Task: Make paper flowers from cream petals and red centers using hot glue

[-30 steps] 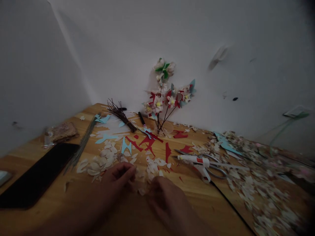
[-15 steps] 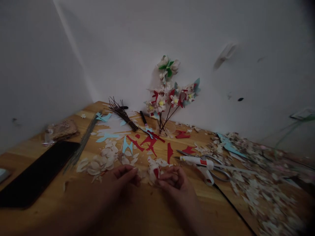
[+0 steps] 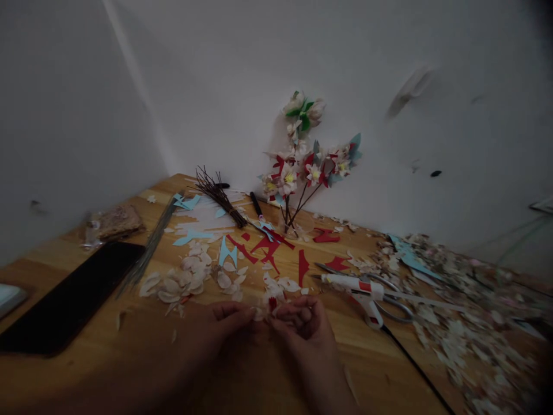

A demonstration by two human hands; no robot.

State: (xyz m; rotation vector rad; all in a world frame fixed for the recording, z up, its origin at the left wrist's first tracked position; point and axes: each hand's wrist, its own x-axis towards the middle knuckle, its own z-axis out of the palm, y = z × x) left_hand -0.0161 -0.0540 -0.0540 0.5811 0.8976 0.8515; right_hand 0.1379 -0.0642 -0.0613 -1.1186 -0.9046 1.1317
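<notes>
two bare hands work close together at the near middle of a wooden table [image 3: 108, 357], fingertips almost meeting. the left hand [image 3: 227, 325] is nearly closed, thumb against fingers, with a pale petal [image 3: 259, 313] pinched at the tips. the right hand [image 3: 305, 325] pinches a small red piece [image 3: 272, 302] between thumb and forefinger, its other fingers loosely curled; the red piece stands in the narrow gap between the hands, just beside the petal.

beyond the fingertips lie loose white petals and cut red paper [image 3: 303, 268], crowding the far side. a petal heap [image 3: 181, 276] sits ahead of the left wrist. to the right, a band of wood separates the right hand from a glue gun [image 3: 354, 285], which lies over a pair of scissors [image 3: 400, 314]; its black cord [image 3: 415, 363] slants to the near edge of view. past the cord, scraps [image 3: 444, 328] spread toward the right. on the left, wood runs from the forearm to a black slab [image 3: 73, 297]. the table's far edge meets the wall [image 3: 207, 86], where flowers [image 3: 309, 167] stand on brown stems near a bundle of twigs [image 3: 220, 196].
</notes>
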